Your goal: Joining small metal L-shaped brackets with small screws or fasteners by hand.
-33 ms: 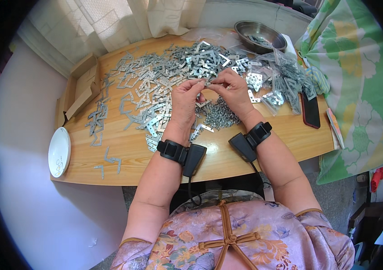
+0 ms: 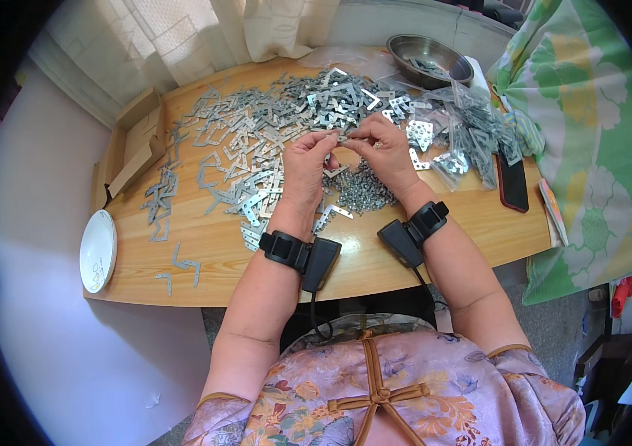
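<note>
My left hand (image 2: 305, 167) and my right hand (image 2: 385, 152) meet over the middle of the table, fingertips pinched together on one small metal bracket (image 2: 342, 138). Fingers hide most of that piece, so its full shape does not show. Just below the hands lies a heap of small screws (image 2: 364, 187). To the left and beyond spreads a large pile of flat L-shaped corner brackets (image 2: 256, 137). One loose L-shaped bracket (image 2: 340, 212) rests near the screws, by my left wrist.
Plastic bags of brackets (image 2: 483, 123) and a dark phone (image 2: 513, 186) lie at right. A steel bowl (image 2: 462, 72) stands at the back. On the left are an open cardboard box (image 2: 136, 145), a white plate (image 2: 98, 249) and several brackets near the front edge.
</note>
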`<state>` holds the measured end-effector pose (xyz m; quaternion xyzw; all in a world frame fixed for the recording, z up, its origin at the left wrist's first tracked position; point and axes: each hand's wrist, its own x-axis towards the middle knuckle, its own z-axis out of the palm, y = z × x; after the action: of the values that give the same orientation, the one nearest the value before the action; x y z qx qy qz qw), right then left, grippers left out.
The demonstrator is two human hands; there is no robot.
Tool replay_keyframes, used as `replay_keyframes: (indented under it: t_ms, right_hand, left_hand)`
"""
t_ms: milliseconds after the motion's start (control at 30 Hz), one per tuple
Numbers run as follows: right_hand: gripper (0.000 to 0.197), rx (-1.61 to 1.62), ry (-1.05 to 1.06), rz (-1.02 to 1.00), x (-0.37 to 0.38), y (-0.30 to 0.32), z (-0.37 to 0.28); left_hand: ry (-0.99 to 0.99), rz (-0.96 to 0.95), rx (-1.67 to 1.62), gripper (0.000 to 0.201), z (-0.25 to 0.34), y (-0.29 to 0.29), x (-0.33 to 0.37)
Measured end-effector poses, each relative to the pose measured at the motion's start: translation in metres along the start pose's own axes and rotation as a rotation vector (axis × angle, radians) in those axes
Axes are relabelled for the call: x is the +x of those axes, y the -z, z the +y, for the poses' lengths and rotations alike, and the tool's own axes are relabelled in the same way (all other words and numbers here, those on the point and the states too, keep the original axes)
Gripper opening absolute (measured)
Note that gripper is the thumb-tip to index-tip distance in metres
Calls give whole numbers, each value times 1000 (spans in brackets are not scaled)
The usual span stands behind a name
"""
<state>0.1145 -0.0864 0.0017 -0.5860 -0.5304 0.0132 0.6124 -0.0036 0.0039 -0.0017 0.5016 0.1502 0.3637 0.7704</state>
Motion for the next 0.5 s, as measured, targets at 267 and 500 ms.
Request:
replay_keyframes:
  t_ms: [267, 500]
  right_hand:
    - [7, -91, 68, 27, -1, -2, -2]
    - [10, -114, 52, 78, 0, 0, 0]
  left_hand:
    - [14, 52, -7, 13, 2, -2, -1]
    - [11, 84, 20, 13, 1, -2, 0]
